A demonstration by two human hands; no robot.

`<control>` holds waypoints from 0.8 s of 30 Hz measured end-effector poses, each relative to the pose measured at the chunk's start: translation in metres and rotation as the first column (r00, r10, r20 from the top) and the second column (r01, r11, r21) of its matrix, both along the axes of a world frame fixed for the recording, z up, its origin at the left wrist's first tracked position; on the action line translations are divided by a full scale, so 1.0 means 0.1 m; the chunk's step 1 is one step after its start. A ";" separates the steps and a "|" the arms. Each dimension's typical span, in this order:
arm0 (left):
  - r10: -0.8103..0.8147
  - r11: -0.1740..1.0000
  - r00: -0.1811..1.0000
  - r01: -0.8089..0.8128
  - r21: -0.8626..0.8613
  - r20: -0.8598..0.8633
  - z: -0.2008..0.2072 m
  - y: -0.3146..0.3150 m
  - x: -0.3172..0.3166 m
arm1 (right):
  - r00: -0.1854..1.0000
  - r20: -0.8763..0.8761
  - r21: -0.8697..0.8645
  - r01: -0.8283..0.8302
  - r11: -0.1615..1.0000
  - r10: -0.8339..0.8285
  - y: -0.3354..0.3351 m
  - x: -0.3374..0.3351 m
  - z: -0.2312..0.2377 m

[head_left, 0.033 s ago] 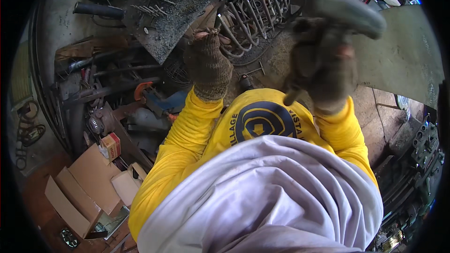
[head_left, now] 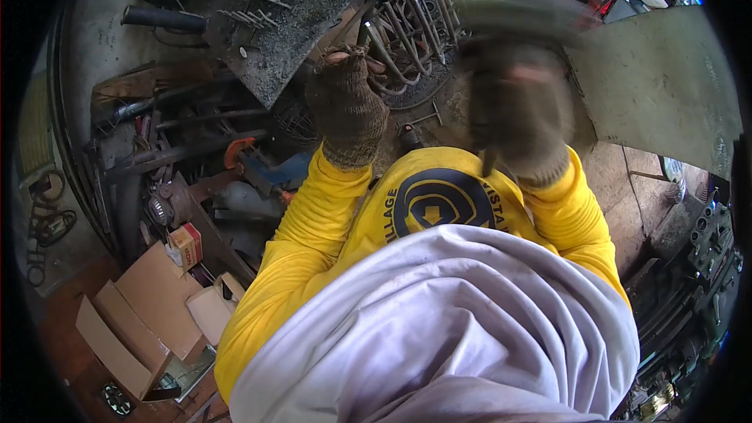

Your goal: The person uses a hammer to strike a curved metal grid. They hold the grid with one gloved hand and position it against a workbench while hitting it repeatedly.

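My right hand (head_left: 521,106), in a dark knitted glove with bare fingertips, is closed round the handle of a hammer. The hammer's long grey head (head_left: 521,14) is smeared by motion above the hand. My left hand (head_left: 348,106), gloved alike, is closed on a thin dark metal bar (head_left: 363,25) that rises from its fingers; its lower end is hidden in the glove. Just beyond, to the right of the bar, stands a rack of bent metal rods (head_left: 415,27). Whether the bar is joined to the rack I cannot tell.
A metal worktop (head_left: 274,47) with dark grit and thin rods lies at the far left. A large flat sheet (head_left: 662,86) is at the right. Open cardboard boxes (head_left: 157,298), a blue tool (head_left: 286,172) and scrap metal crowd the left; metal tools (head_left: 697,290) fill the lower right.
My right hand and the hammer have swung to the left, toward the rod rack. The left hand stays in place, closed on the bar.
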State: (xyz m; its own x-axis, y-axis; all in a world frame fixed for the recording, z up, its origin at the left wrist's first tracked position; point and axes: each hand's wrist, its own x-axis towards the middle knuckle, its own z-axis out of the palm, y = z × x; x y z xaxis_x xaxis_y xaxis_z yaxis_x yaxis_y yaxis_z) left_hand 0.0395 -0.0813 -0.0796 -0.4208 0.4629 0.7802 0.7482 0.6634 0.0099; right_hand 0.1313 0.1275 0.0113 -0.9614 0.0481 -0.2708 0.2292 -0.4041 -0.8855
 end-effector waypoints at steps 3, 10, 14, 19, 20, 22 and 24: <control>-0.053 0.997 0.995 0.047 0.069 0.090 0.00 -0.01 -0.14 | 0.989 -0.148 0.092 0.014 0.996 0.000 -0.06 0.04 -0.11; -0.606 0.415 0.630 -0.271 0.869 0.486 -0.04 0.11 -0.06 | 0.993 -0.116 -0.061 -0.015 0.998 0.008 0.07 0.02 0.00; -0.174 0.938 0.961 0.095 0.333 0.216 0.23 0.19 -0.01 | 0.980 -0.199 0.024 -0.026 0.999 0.030 -0.03 -0.09 -0.06; -0.119 0.959 0.977 0.066 0.276 0.178 0.19 0.17 -0.03 | 0.978 -0.204 -0.096 -0.055 0.994 0.034 0.06 -0.05 0.03; -0.109 0.958 0.985 0.069 0.279 0.131 0.17 0.16 -0.04 | 0.957 -0.291 -0.097 -0.050 0.994 0.019 0.09 -0.05 0.02; -0.115 0.954 0.990 0.087 0.286 0.082 0.23 0.20 -0.06 | 0.964 -0.258 -0.131 0.027 0.991 -0.060 0.05 -0.04 0.07; -0.113 0.978 0.952 0.056 0.200 0.284 0.36 0.21 -0.05 | 0.951 -0.277 0.397 -0.019 0.917 0.139 0.00 -0.11 -0.05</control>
State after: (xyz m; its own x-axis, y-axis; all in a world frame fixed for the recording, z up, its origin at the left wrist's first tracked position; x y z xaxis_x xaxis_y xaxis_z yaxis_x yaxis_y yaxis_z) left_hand 0.0341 -0.0601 -0.0440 -0.6089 0.3640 0.7048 0.7467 0.5629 0.3544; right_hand 0.1201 0.1277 0.0060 -0.9988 0.0110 0.0483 -0.0484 -0.0089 -0.9988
